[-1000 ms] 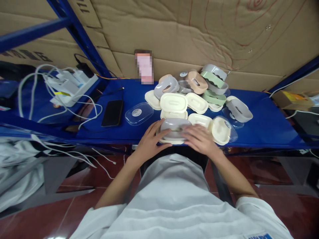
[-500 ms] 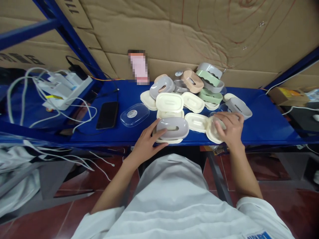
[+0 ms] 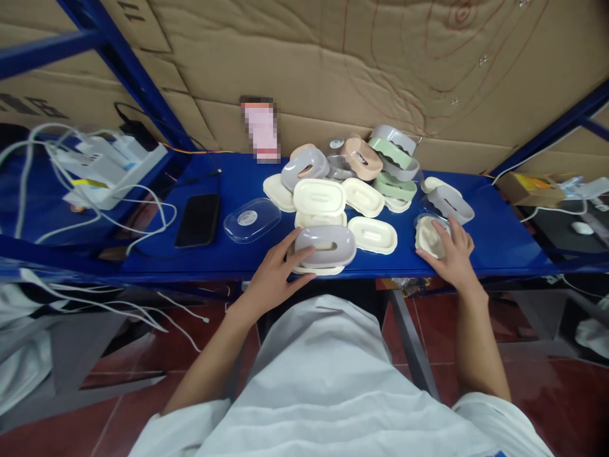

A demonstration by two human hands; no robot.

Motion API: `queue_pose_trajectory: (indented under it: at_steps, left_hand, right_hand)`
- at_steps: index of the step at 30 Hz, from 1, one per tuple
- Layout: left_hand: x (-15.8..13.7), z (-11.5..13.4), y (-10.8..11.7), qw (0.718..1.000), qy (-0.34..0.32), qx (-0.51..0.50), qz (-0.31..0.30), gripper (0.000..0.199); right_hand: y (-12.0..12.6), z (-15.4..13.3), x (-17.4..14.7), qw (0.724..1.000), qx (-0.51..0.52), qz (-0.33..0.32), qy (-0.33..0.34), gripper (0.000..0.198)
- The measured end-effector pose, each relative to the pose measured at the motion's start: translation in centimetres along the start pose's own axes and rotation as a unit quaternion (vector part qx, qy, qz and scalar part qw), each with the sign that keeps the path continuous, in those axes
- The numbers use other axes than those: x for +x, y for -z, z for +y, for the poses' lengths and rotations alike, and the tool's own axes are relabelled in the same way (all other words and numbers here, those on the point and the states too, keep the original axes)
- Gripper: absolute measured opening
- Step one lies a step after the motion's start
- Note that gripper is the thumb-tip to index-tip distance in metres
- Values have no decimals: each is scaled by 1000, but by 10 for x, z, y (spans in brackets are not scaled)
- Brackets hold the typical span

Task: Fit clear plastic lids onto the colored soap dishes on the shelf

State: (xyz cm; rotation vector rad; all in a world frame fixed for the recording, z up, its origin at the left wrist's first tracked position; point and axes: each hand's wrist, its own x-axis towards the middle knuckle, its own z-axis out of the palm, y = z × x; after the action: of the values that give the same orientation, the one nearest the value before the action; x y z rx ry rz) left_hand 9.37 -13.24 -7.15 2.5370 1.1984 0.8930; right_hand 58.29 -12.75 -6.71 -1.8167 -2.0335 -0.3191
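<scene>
One grey cover [image 3: 328,258] under left hand [image 3: 271,276], two green covers [image 3: 394,190] beyond

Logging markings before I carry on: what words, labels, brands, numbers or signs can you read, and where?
"11", turned sideways: cardboard at upper left.
Too blurred: dark characters printed farther left.
Too small: round sticker on the clear lid; another sticker behind the heap.
Pixelated: upright screen.
Nothing else is legible.
</scene>
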Motion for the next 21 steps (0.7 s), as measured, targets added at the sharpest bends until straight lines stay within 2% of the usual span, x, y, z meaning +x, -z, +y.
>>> queue_pose_trajectory:
  at_steps: [3, 5, 8, 11, 14, 18, 21]
  left_hand:
    - [1, 1, 1, 1000, -3, -3, 5, 51]
    - [1, 2, 2, 1000, 3, -11, 4, 55]
    - [2, 3, 2, 999, 17, -31, 1, 64]
    - [0, 3, 3, 998, 25, -50, 4, 69]
    - [-2, 1, 4, 996, 27, -80, 4, 74]
    - [-3, -1, 5, 995, 11, -99, 13, 69]
    - [-2, -1, 4, 997, -1, -73, 38, 55]
  right_hand:
    - [-2, 12, 12, 1000, 10, -10, -11, 78]
    - [0, 0, 20, 1000, 12, 9, 1, 74]
    - [3, -50, 27, 993, 75, 38, 77, 66]
    - [2, -119, 29, 963, 181, 2, 201, 63]
    - [-3, -173, 33, 933, 238, -40, 267, 58]
    - [-8, -205, 38, 922, 263, -39, 280, 31]
    - [-9, -213, 37, 926, 253, -23, 277, 25]
